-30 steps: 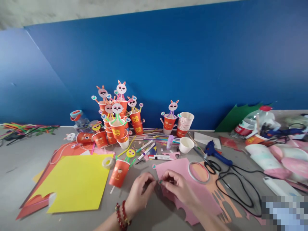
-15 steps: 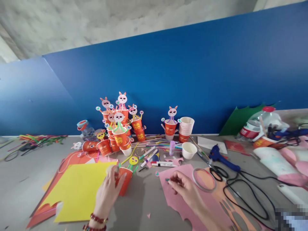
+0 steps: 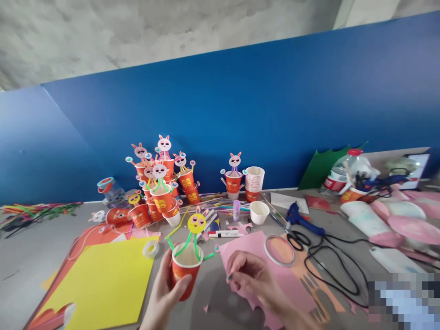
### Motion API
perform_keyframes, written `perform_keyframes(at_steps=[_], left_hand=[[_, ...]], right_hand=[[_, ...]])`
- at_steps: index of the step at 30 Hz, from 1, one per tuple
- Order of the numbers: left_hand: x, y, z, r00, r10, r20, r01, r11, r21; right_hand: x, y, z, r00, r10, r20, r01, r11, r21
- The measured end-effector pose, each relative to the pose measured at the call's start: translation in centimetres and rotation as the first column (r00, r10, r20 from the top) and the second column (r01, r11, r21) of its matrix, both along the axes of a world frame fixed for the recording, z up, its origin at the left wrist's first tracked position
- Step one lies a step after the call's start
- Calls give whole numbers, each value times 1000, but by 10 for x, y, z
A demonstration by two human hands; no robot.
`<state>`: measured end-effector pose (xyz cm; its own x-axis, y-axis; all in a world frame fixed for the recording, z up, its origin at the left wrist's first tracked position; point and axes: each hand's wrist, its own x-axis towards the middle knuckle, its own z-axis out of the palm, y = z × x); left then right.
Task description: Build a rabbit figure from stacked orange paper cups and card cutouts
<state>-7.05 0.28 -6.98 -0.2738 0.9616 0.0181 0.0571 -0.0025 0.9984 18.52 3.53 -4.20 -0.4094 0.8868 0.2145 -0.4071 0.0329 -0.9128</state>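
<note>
My left hand (image 3: 167, 286) is wrapped round a red paper cup (image 3: 185, 270), held upright above the table. From the cup rises a yellow smiling face (image 3: 197, 223) with pink ears, on green pipe-cleaner strips that bend over the rim. My right hand (image 3: 249, 275), over the pink paper (image 3: 271, 293), pinches something small and greenish between thumb and fingertip; its shape is too small to tell. A round sticker (image 3: 216, 248) lies at the pink paper's upper left corner.
Red cups with rabbit figures (image 3: 161, 197) stand at the back left. Yellow paper (image 3: 110, 284) carries a tape roll (image 3: 150, 249). Behind are stacked cups (image 3: 254, 181) and a white cup (image 3: 259, 212); scissors (image 3: 298, 240), a blue glue gun (image 3: 304, 221) and its cable lie right.
My left hand has closed round the cup and lifted it toward me, turning the yellow face to view. My right hand has shifted slightly left and down. The whole view has swung right.
</note>
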Motion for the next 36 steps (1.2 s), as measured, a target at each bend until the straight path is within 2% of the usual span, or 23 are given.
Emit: perform_keyframes(at_steps=[2, 6, 9, 11, 16, 21, 26, 30, 36], left_hand=[[17, 6, -2, 995, -70, 71, 69, 998, 11], [54, 17, 9, 959, -272, 74, 262, 958, 119], [71, 23, 18, 944, -329, 6, 325, 933, 156], [77, 26, 19, 939, -343, 0, 337, 925, 175], [80, 31, 8, 946, -322, 51, 310, 936, 165], [77, 32, 4, 936, -337, 106, 323, 937, 132], [76, 29, 1, 919, -381, 102, 364, 919, 148], [76, 26, -4, 909, -409, 81, 394, 906, 154], [74, 27, -4, 880, -474, 39, 460, 868, 187]], right_hand=[[0, -6, 5, 999, 24, -26, -22, 997, 71], [5, -9, 11, 997, -62, -53, 70, 984, 166], [10, -5, 13, 990, -122, -66, 131, 980, 151], [13, -1, 14, 988, -142, -58, 149, 978, 147], [16, 3, 10, 990, -139, -31, 142, 977, 157], [24, 4, 3, 958, -275, -76, 282, 954, 101], [23, 6, 6, 893, -439, 100, 399, 875, 275], [20, 6, 4, 878, -445, 176, 391, 879, 273], [20, 5, -3, 866, -475, 153, 431, 867, 250]])
